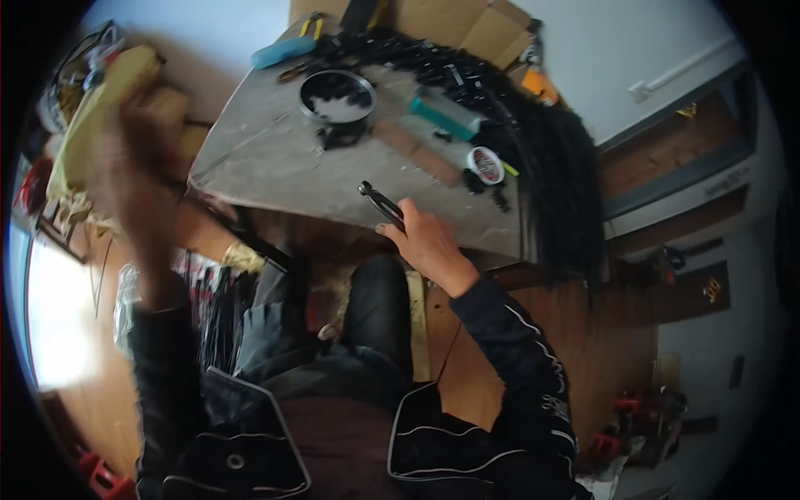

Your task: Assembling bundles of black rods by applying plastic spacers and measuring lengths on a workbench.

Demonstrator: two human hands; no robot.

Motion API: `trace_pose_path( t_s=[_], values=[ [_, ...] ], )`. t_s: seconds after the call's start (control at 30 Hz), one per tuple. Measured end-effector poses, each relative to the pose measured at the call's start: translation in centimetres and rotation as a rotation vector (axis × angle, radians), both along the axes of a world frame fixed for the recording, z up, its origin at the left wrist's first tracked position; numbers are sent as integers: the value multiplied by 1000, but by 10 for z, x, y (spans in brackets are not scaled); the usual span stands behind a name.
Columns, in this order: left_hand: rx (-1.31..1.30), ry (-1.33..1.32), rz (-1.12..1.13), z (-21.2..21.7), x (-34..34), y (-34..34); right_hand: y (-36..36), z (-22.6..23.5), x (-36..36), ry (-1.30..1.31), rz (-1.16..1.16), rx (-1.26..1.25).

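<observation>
My right hand (429, 247) is closed round the handles of black end-cutting pincers (385, 206). Their round head points up and left, over the near edge of the grey table (258, 158). My left hand (133, 183) is raised off the table's left side and smeared by motion, so its fingers cannot be made out. A dark strip (250, 237) slants from beside that hand down toward my knee; whether the hand touches it is unclear. In front of the pincers lie a brown flat bar (417, 152) and a small round white tub (485, 166).
A thick bundle of black strands (567, 175) curves along the table's back and hangs off its right side. A round tin (371, 98) with dark bits, a teal block (444, 118) and yellow-handled pliers (312, 25) lie on top. Yellow sacking (92, 133) stands at left.
</observation>
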State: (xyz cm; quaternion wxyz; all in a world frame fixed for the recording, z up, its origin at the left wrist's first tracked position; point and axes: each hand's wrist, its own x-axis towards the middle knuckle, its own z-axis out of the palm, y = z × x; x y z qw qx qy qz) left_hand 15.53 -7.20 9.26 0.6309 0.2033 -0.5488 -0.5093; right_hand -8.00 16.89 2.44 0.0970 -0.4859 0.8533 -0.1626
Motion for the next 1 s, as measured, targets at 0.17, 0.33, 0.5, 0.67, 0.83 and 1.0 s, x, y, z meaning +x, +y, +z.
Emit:
trace_pose_path(
  t_s=[0.17, 0.33, 0.5, 0.67, 0.83, 1.0],
  values=[
    [-132, -178, 321, 77, 64, -8, -9, -19, -43, 309, -16, -70],
    [-281, -839, 540, -250, 219, -201, -16, -16, -39, 409, 33, -240],
    [-48, -1320, 245, -378, 156, -92, 17, 16, -118, 662, -172, -314],
    [344, -1824, 304, -436, 135, -58, 78, 18, -234, 775, -628, 102],
    [352, -1782, 85, -429, 107, -52, 83, -4, -274, 777, -755, 296],
    [217, -1536, -56, -453, 99, -70, 67, 17, -288, 547, -717, 234]
  ],
)
